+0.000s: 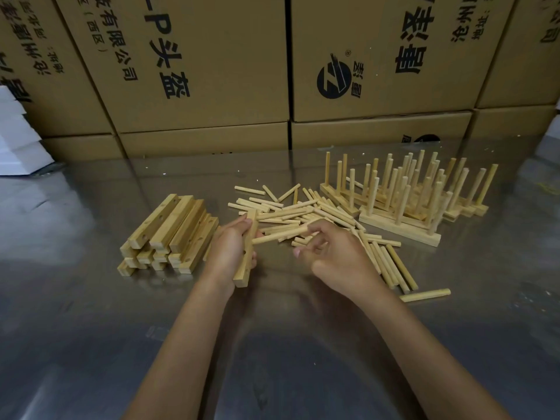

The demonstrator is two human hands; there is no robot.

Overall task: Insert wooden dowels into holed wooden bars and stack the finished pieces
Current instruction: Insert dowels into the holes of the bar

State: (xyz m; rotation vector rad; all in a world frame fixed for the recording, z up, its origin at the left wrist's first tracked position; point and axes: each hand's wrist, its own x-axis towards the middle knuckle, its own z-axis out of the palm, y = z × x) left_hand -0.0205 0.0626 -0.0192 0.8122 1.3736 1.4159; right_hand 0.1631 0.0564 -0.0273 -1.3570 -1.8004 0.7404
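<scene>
Cardboard cartons [212, 71] fill the 12 o'clock side in 2 tiers, at least 4 across. Black print on them runs sideways or upside down; "P" and Chinese characters such as "有限公司" can be read, plus a round black logo with a small "®". The rest is too skewed to read. White folded boxes [15, 137] sit at 10 o'clock, cut by the frame edge.

Below lies the shiny metal tabletop [91, 344]. At 1 o'clock stand the finished pieces [406, 201], crowded bars with upright dowels; the front bar carries 3, and the total is too dense to count. At 12 o'clock from the hands lies a loose heap of dowels [315, 213], several dozen, trailing toward 3 o'clock, with 1 stray dowel [424, 295] apart at 4 o'clock. At 10 o'clock is a stack of holed bars [169, 231], about 15, in 3 layers.

The left hand [227, 253] grips 1 holed bar [247, 265] on edge, 2 empty holes facing right. The right hand [330, 253] pinches 1 dowel [278, 236] with curled fingers, its far tip touching the bar near the upper end.
</scene>
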